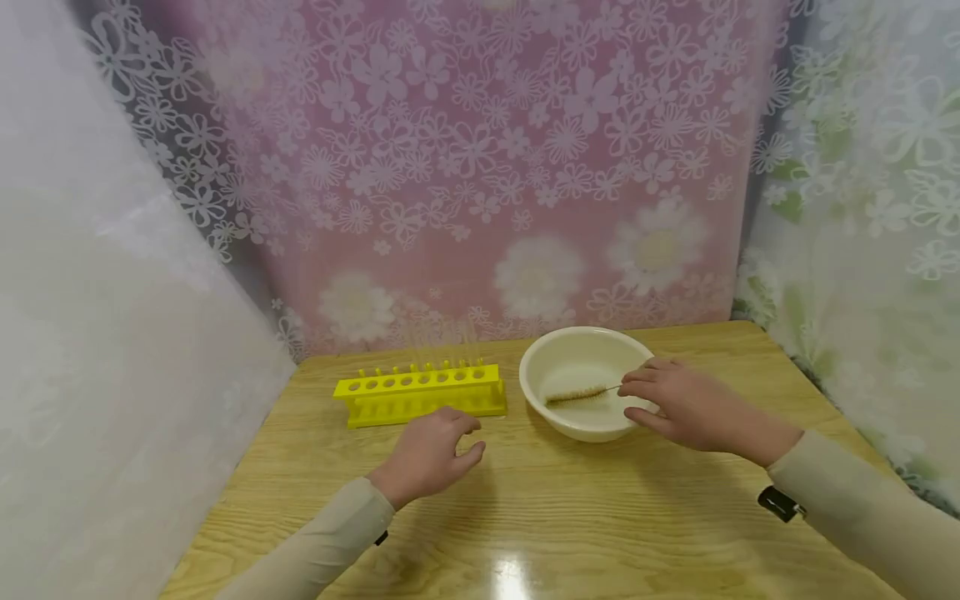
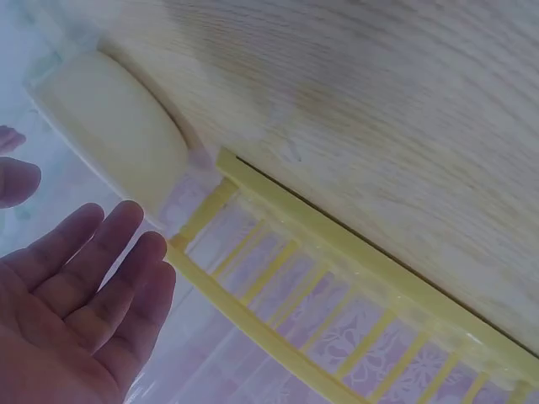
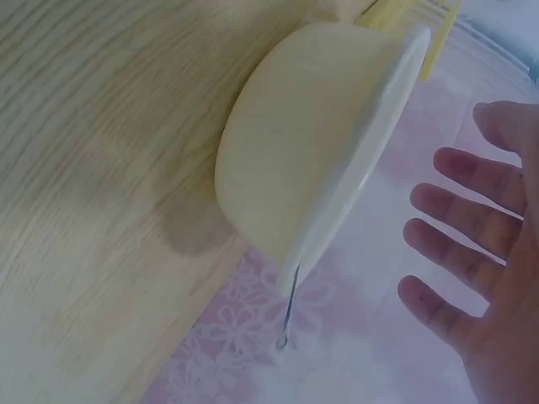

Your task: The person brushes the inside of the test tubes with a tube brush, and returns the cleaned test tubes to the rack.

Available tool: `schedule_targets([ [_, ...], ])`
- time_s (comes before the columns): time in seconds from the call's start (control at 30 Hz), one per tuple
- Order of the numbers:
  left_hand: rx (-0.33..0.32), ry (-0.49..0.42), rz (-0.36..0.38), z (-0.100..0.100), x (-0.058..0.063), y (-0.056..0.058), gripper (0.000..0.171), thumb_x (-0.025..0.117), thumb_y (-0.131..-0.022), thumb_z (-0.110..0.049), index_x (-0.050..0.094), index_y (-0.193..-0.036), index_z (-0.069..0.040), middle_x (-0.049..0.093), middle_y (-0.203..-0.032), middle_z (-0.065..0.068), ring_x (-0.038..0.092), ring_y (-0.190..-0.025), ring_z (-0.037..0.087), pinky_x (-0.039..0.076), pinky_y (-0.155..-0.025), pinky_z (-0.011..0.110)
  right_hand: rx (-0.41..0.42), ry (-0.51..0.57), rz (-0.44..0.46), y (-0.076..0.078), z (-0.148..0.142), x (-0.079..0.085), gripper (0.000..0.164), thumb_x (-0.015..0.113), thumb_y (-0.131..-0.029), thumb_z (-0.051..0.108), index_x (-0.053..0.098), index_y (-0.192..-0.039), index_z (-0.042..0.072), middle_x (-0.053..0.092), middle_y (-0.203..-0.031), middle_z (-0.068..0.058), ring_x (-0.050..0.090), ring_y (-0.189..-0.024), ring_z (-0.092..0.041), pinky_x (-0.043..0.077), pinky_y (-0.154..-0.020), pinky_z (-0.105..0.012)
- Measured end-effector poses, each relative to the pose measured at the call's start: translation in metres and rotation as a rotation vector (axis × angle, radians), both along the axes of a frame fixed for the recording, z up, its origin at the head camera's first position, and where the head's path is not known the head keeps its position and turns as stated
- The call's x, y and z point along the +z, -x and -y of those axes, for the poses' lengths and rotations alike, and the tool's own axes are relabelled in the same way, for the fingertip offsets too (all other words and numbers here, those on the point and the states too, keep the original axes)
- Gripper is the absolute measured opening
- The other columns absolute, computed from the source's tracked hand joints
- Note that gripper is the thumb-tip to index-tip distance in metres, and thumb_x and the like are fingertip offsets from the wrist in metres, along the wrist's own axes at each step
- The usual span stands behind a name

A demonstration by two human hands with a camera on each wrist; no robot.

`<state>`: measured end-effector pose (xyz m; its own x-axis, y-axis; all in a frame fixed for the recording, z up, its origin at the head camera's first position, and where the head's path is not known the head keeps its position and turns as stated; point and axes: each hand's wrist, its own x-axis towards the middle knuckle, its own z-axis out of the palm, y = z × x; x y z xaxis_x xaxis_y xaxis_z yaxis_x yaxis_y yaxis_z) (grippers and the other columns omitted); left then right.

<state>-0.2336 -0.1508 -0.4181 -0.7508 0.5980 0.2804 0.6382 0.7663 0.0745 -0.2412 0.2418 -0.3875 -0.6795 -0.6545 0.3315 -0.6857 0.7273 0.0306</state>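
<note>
A cream bowl [image 1: 573, 427] stands on the table, with a bristly test tube brush [image 1: 577, 396] lying in it. The brush's thin wire handle [image 3: 290, 310], ending in a small loop, sticks out past the rim. Over the bowl's right side is my right hand [image 1: 690, 410], fingers apart and relaxed; the right wrist view shows nothing in it and the wire away from the fingertips. My left hand [image 1: 427, 457] hovers in front of a yellow test tube rack [image 1: 416, 389], palm empty, fingers loosely bent. Clear glass test tubes [image 1: 442, 340] rise at the rack's back.
The wooden table [image 1: 525, 508] extends in front of the rack and bowl. A pink flowered curtain [image 1: 465, 225] hangs behind its back edge. White sheeting [image 1: 142, 333] closes the left side, and a flowered sheet [image 1: 855, 250] the right.
</note>
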Motion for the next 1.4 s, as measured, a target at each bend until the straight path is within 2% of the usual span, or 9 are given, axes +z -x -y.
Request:
schedule_targets([
  [0.13, 0.025, -0.01, 0.007, 0.005, -0.003, 0.001, 0.028, 0.061, -0.099, -0.039, 0.073, -0.114, -0.019, 0.074, -0.109, -0.002, 0.068, -0.088, 0.011, 0.054, -0.066, 0.028, -0.034, -0.015, -0.027, 0.006, -0.01, 0.002, 0.028, 0.073, -0.093, 0.029, 0.073, -0.116, 0.012, 0.071, -0.119, -0.009, 0.065, -0.116, -0.036, 0.049, -0.096, -0.057],
  [0.3, 0.047, -0.019, 0.024, 0.01, -0.006, 0.004, 0.027, 0.061, -0.099, -0.038, 0.073, -0.113, -0.019, 0.075, -0.106, -0.002, 0.067, -0.084, 0.009, 0.051, -0.062, 0.026, -0.072, -0.017, -0.045, 0.016, -0.022, 0.002, 0.025, 0.073, -0.093, 0.024, 0.072, -0.114, 0.01, 0.071, -0.115, -0.009, 0.067, -0.106, -0.032, 0.055, -0.086, -0.05],
  [0.37, 0.054, -0.022, 0.038, 0.011, -0.006, 0.004, 0.027, 0.061, -0.099, -0.038, 0.073, -0.113, -0.019, 0.075, -0.105, -0.001, 0.067, -0.084, 0.01, 0.051, -0.062, 0.026, -0.102, -0.019, -0.027, 0.019, -0.027, 0.002, 0.027, 0.072, -0.093, 0.023, 0.071, -0.116, 0.008, 0.07, -0.117, -0.012, 0.067, -0.105, -0.032, 0.054, -0.085, -0.05],
  [0.53, 0.063, -0.034, 0.064, 0.014, -0.008, 0.002, 0.025, 0.062, -0.098, -0.037, 0.073, -0.112, -0.018, 0.075, -0.1, -0.001, 0.067, -0.084, 0.012, 0.051, -0.062, 0.027, -0.179, -0.039, 0.036, 0.027, -0.04, -0.002, 0.036, 0.072, -0.094, 0.025, 0.068, -0.124, 0.005, 0.066, -0.127, -0.019, 0.064, -0.114, -0.041, 0.051, -0.091, -0.058],
  [0.77, 0.079, -0.044, 0.08, 0.02, -0.013, 0.003, 0.026, 0.063, -0.098, -0.036, 0.074, -0.113, -0.017, 0.075, -0.099, -0.002, 0.067, -0.083, 0.012, 0.05, -0.061, 0.027, -0.229, -0.061, 0.069, 0.034, -0.052, -0.005, 0.039, 0.071, -0.094, 0.026, 0.067, -0.126, 0.005, 0.064, -0.131, -0.021, 0.062, -0.117, -0.044, 0.05, -0.091, -0.06],
  [0.93, 0.088, -0.04, 0.08, 0.024, -0.016, 0.005, 0.026, 0.063, -0.098, -0.035, 0.075, -0.111, -0.016, 0.075, -0.098, -0.002, 0.067, -0.082, 0.012, 0.051, -0.061, 0.027, -0.229, -0.066, 0.068, 0.037, -0.057, -0.007, 0.035, 0.072, -0.093, 0.024, 0.069, -0.123, 0.005, 0.067, -0.125, -0.018, 0.064, -0.111, -0.041, 0.052, -0.087, -0.058],
  [1.17, 0.098, -0.035, 0.089, 0.026, -0.017, 0.003, 0.021, 0.063, -0.097, -0.034, 0.075, -0.106, -0.019, 0.074, -0.094, -0.003, 0.064, -0.074, 0.009, 0.047, -0.058, 0.025, -0.206, -0.064, 0.082, 0.039, -0.059, -0.013, 0.027, 0.074, -0.09, 0.014, 0.072, -0.116, 0.006, 0.072, -0.112, -0.016, 0.069, -0.082, -0.028, 0.055, -0.064, -0.042],
  [1.4, 0.096, -0.034, 0.079, 0.027, -0.016, 0.002, 0.019, 0.063, -0.097, -0.036, 0.075, -0.1, -0.022, 0.073, -0.088, -0.005, 0.06, -0.068, 0.005, 0.045, -0.056, 0.022, -0.215, -0.037, 0.142, 0.038, -0.059, -0.016, 0.011, 0.072, -0.091, 0.007, 0.076, -0.1, 0.011, 0.074, -0.09, -0.005, 0.068, -0.074, -0.019, 0.054, -0.061, -0.039],
])
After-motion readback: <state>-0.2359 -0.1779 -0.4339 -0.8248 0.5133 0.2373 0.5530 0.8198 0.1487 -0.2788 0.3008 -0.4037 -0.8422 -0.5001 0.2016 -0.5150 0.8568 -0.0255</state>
